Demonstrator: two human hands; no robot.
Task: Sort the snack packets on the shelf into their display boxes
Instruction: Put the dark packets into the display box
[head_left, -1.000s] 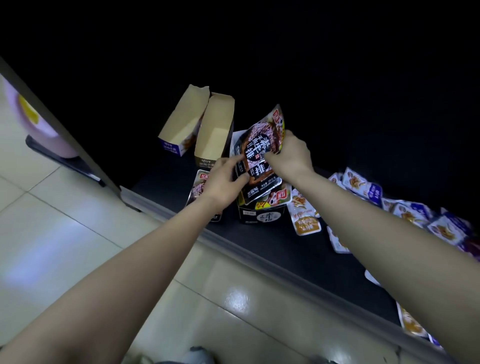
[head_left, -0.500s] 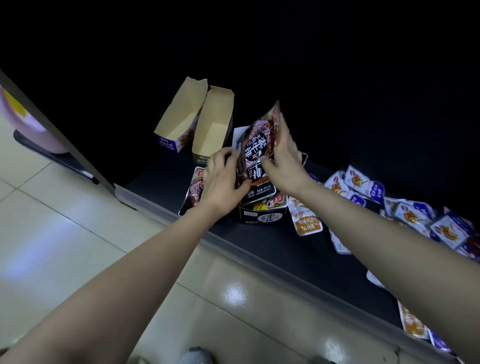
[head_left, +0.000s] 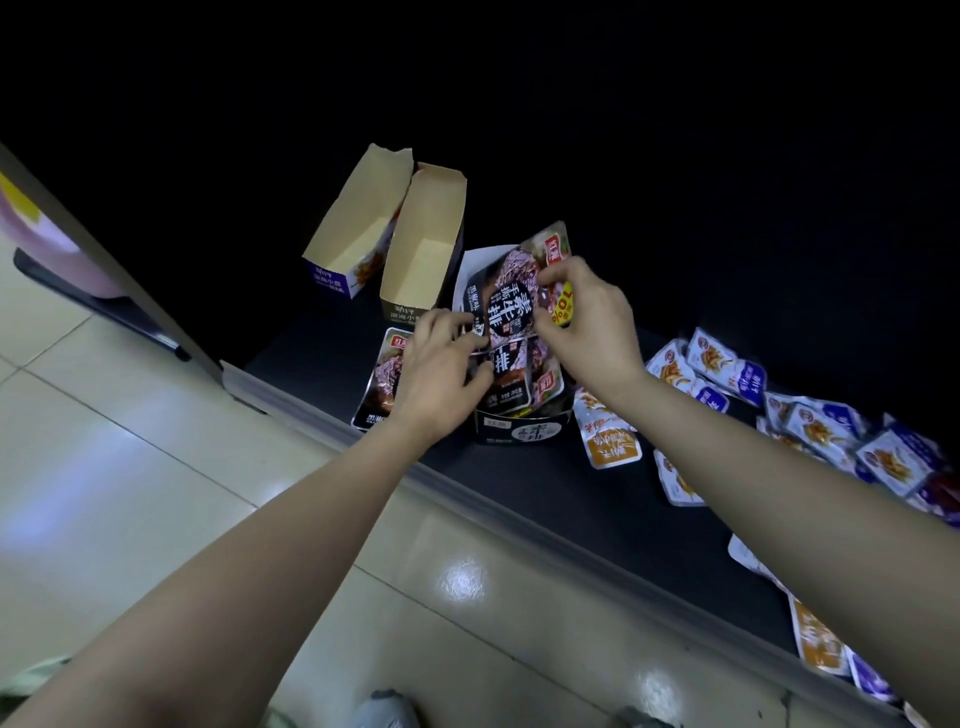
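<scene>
Black packet (head_left: 511, 306) is standing up in the black box (head_left: 524, 430) at the front of the shelf (head_left: 545, 499), and I've got both hands on it; my right hand (head_left: 587, 322) pinches its upper right edge between thumb and fingers; my left hand (head_left: 441, 369) has its fingers curled, nipping the left edge; more of the same kind sit in front of it inside the box, so that lot is partly in. Plenty left, by my reckoning; another dark packet (head_left: 382, 382) lies flat just left of the black box, not in anything; two open cardboard boxes (head_left: 431, 228) behind and to the left of it look empty as far as I can see in; orange packets (head_left: 610, 441) lie loose just right of it; purple packets (head_left: 727, 369) are scattered farther right along the shelf; none of those is sorted. Early days, I'd say; this one needs seating down first.
</scene>
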